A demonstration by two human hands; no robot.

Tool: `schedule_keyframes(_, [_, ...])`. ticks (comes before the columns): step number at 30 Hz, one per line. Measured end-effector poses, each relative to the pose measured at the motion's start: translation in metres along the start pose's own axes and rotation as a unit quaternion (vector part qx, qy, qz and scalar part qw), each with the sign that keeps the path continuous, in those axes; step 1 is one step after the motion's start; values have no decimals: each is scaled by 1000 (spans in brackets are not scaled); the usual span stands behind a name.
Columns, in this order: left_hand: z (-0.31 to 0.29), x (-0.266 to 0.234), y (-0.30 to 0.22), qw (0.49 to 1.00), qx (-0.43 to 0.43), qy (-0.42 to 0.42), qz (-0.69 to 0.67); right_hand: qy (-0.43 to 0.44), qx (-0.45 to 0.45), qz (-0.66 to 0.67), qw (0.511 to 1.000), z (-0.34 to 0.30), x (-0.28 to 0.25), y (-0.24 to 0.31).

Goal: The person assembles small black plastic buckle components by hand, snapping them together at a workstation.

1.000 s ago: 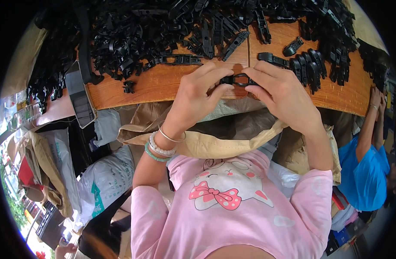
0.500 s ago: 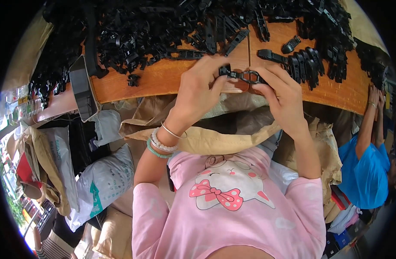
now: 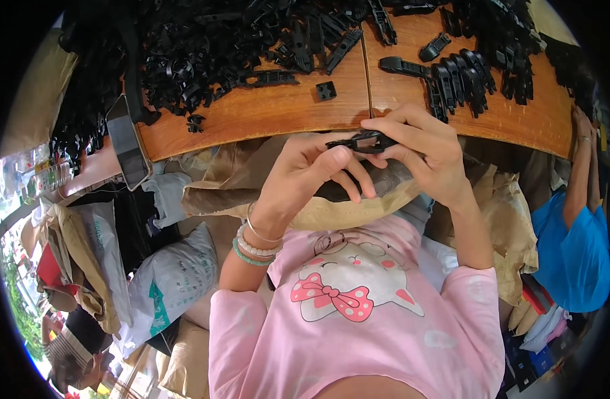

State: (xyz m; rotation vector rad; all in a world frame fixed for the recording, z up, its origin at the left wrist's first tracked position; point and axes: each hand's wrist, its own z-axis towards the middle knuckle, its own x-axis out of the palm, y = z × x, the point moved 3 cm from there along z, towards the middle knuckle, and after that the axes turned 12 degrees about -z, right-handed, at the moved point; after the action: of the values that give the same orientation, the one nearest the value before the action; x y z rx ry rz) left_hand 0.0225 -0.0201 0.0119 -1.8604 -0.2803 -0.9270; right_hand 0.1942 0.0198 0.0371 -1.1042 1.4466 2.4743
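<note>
A slim black plastic part [image 3: 367, 141] with an oblong opening is held between my hands, just off the table's near edge. My left hand [image 3: 311, 166] pinches its left end between thumb and forefinger, while the other fingers hang loose below. Around the right end, the thumb and fingers of my right hand [image 3: 428, 149] are closed, hiding much of it. Beyond my hands, a small square black piece [image 3: 325, 91] lies on the wooden table [image 3: 245, 113].
A large heap of black plastic parts [image 3: 205, 46] covers the table's far left. Similar parts stand in a row [image 3: 461, 80] at right. A phone [image 3: 127, 143] leans at the left edge. An open brown paper sack [image 3: 338, 214] lies below my hands. A co-worker in a blue shirt [image 3: 571, 253] is far right.
Both hands have drawn back toward me with the black part, which is turned and partly covered by my fingers. The small square piece now shows on the table. The view has shifted slightly.
</note>
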Motion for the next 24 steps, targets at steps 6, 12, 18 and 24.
schedule_keyframes(6, [-1, -3, 11, 953, -67, 45, -294, 5, -21, 48, 999, 0, -2, -5])
schedule_keyframes(12, [-2, 4, 8, 999, 20, -6, -43, 28, -41, -29, 998, -3, 4, -2])
schedule_keyframes(18, [4, 8, 7, 998, -34, -36, 24, 13, -114, -144, 983, -6, 2, -1])
schedule_keyframes(24, [8, -2, 22, 992, -51, -108, 47, 11, -83, -212, 974, -14, 11, 3])
